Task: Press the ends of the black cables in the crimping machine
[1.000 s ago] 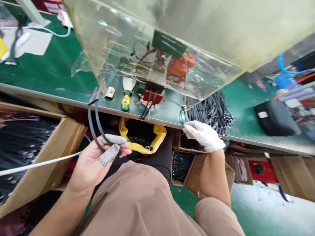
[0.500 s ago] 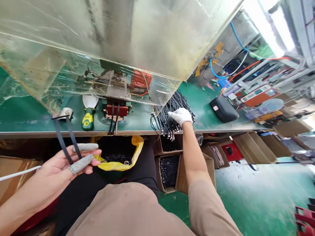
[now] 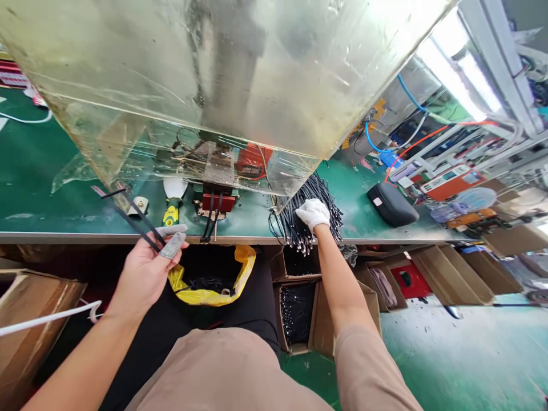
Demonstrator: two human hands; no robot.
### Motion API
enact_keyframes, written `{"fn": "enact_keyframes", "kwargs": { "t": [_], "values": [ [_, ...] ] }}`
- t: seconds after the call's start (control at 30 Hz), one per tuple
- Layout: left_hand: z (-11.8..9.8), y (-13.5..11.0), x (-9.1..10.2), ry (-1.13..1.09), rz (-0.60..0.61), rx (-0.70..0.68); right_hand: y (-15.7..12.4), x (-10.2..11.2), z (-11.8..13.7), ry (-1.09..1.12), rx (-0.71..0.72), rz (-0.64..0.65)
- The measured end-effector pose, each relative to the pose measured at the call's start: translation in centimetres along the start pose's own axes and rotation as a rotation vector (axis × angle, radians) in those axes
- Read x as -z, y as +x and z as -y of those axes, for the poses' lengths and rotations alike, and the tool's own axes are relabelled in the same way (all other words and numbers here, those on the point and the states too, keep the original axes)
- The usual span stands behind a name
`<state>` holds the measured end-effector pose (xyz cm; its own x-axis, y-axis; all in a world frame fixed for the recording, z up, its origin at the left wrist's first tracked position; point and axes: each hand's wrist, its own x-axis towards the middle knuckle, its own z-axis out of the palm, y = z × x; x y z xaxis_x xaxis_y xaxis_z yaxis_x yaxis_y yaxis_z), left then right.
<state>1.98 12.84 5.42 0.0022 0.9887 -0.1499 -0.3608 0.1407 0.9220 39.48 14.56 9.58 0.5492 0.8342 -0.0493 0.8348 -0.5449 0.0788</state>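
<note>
The grey finger cots [image 3: 173, 245] on the left hand [image 3: 145, 274] curl around two black cable lengths [image 3: 137, 225], and the fingers look closed on them. The cables point away past the fingertips, over the table's front edge. The white-gloved right hand [image 3: 313, 214] sits on a bundle of black cables [image 3: 321, 197], its fingers bunched, though I can't tell whether they grip. That bundle lies on the green table [image 3: 34, 171] at the front edge, its long axis running from farther back toward that edge, with the tips hanging over. The right hand is the nearer, the left well off to its left. Beyond, under a clear plastic guard [image 3: 171, 63], sits a red block [image 3: 218, 202] with black strands hanging from it, near a yellow-handled scraper [image 3: 171, 212]. Below the edge are a yellow bag [image 3: 212, 291] and a cardboard box of black cables [image 3: 295, 311].
</note>
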Motion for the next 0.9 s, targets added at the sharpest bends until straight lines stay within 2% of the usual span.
{"fn": "enact_keyframes", "kwargs": {
  "t": [0.1,0.17,0.23,0.33,0.43,0.5,0.67,0.77,0.9],
  "values": [
    [0.6,0.9,-0.1,0.037,-0.001,-0.016,-0.6,0.9,0.1,0.17,-0.017,-0.105],
    [0.7,1.4,-0.3,0.157,-0.015,-0.069,-0.4,1.6,0.0,0.387,-0.075,-0.169],
    [0.7,2.2,-0.8,0.328,-0.021,-0.114,0.4,2.1,-0.2,0.696,-0.121,-0.198],
    [1.3,3.9,-2.1,0.51,0.015,-0.106,1.9,2.7,-0.7,1.268,-0.117,-0.227],
    [2.4,5.5,-3.3,0.531,0.104,-0.074,2.6,2.8,-1.9,1.785,-0.082,-0.19],
    [3.2,5.8,-3.9,0.519,0.195,-0.049,2.1,2.6,-2.9,1.991,-0.046,-0.1],
    [3.9,3.9,-4.1,0.501,0.374,0.009,-1.2,1.4,-3.8,2.152,0.008,0.063],
    [3.5,2.4,-3.9,0.485,0.422,0.001,-3.4,1.1,-3.0,2.211,0.062,0.101],
    [3.2,0.7,-2.9,0.468,0.474,-0.007,-7.1,1.4,-1.6,2.183,0.173,0.213]
  ]
}}
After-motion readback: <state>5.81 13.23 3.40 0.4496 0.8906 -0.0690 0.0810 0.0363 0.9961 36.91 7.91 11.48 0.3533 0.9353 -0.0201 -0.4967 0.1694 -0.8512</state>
